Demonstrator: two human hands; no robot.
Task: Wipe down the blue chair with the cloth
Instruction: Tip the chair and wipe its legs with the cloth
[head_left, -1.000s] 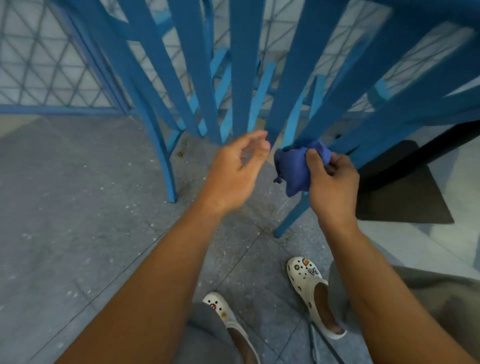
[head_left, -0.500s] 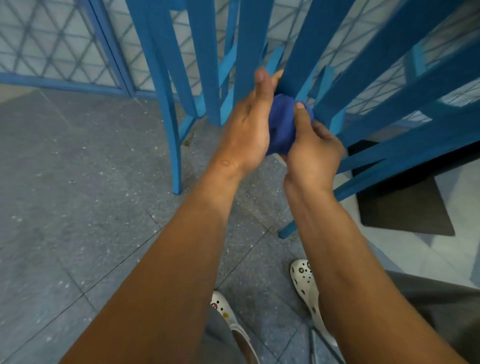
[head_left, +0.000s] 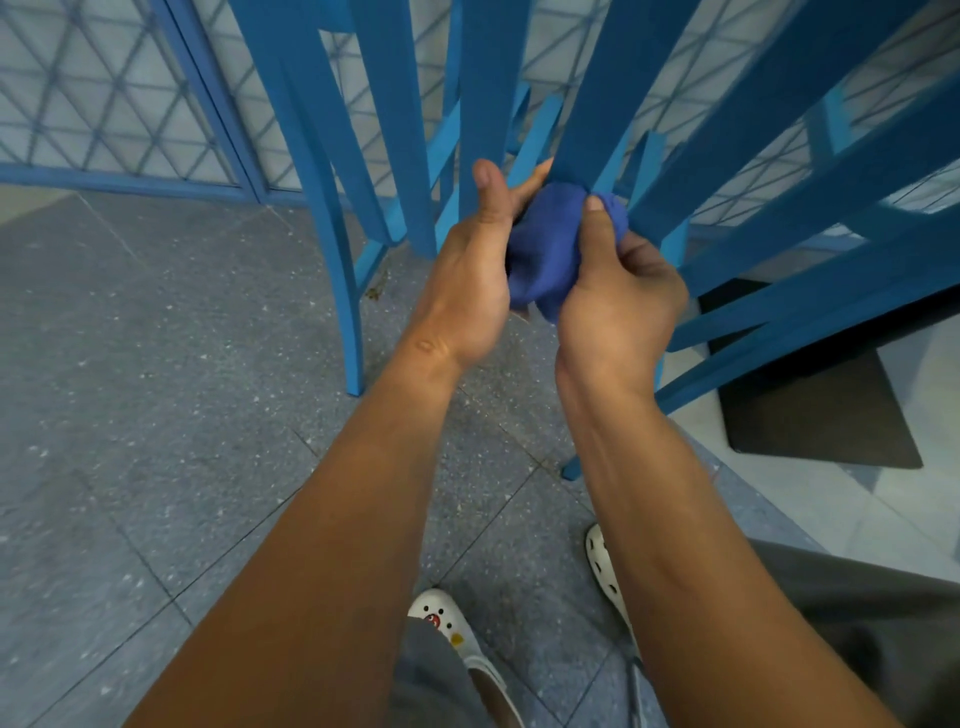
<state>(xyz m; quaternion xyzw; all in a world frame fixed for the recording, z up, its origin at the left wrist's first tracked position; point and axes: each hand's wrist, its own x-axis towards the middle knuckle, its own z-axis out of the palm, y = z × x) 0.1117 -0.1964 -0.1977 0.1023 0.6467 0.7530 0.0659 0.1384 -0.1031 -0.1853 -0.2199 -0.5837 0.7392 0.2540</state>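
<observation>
Left hand (head_left: 467, 270): I cupped the cloth (head_left: 545, 249), thumb raised.
Right hand (head_left: 618, 296): I pinched its bunched top.
Technique: keep the wad tight against the chair slat (head_left: 587, 119).

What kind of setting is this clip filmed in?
Likely a café or dining area, perhaps semi-outdoor: a blue chair on speckled grey floor tiles, a blue-framed lattice screen, and a dark table base.

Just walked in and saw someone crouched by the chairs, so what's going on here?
A person is cleaning blue chair slats. Both hands hold a bunched dark blue cloth just below the end of one slat: the left hand cups it from the side, and the right hand grips it with the thumb on top. Whether the cloth touches the slat is unclear. White clogs show below.
</observation>
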